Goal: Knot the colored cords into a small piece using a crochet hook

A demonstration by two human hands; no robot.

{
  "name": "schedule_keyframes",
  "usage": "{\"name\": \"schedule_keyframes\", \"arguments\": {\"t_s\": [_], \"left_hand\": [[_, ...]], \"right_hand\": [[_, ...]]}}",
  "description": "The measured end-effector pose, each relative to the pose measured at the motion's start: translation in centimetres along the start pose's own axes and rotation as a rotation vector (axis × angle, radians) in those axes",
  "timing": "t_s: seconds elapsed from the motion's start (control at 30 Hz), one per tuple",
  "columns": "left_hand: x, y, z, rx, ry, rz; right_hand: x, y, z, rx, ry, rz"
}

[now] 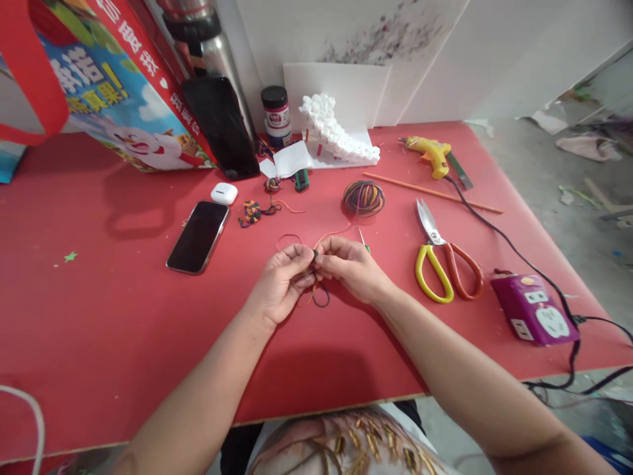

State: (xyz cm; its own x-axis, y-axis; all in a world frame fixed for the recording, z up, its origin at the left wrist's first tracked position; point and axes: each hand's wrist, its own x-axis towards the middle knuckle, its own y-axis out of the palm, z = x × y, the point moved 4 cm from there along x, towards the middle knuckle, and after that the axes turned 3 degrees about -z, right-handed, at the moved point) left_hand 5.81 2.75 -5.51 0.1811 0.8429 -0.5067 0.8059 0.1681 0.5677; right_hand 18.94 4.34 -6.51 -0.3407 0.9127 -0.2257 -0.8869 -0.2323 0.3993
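Observation:
My left hand (288, 276) and my right hand (350, 265) meet above the middle of the red table, fingertips pinched close together. Between them they grip multicoloured cord (322, 295), with a small dark bit showing at the fingertips. A loop hangs below the fingers, and an orange strand runs back to the wound ball of cord (364, 198) behind. Just beyond my right hand lies a thin tool with a green handle (366, 248), partly hidden by that hand. A small knotted piece of multicoloured cord (251, 212) lies farther back on the left.
Scissors (434, 254), a purple power socket (531, 310), a yellow glue gun (431, 154) and an orange stick (435, 192) lie right. Left are a phone (198, 237), a white earbud case (224, 192) and a gift bag (133, 99). A white bumpy model (341, 135) stands behind.

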Motion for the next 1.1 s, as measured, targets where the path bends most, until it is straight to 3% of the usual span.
{"name": "schedule_keyframes", "arguments": {"t_s": [0.23, 0.43, 0.9, 1.1], "left_hand": [[-0.09, -0.01, -0.45, 0.082, 0.085, 0.017], [-0.41, 0.25, -0.67, 0.124, 0.051, -0.034], [-0.31, -0.06, -0.44, 0.148, 0.026, -0.016], [-0.4, 0.38, -0.04, 0.076, -0.012, 0.101]], "right_hand": [[0.01, 0.04, -0.2, 0.034, 0.0, 0.002], [-0.07, -0.02, 0.32, -0.005, -0.027, -0.016], [-0.17, 0.12, 0.26, -0.021, 0.02, -0.015], [-0.32, 0.34, 0.47, -0.022, 0.02, 0.022]]}}
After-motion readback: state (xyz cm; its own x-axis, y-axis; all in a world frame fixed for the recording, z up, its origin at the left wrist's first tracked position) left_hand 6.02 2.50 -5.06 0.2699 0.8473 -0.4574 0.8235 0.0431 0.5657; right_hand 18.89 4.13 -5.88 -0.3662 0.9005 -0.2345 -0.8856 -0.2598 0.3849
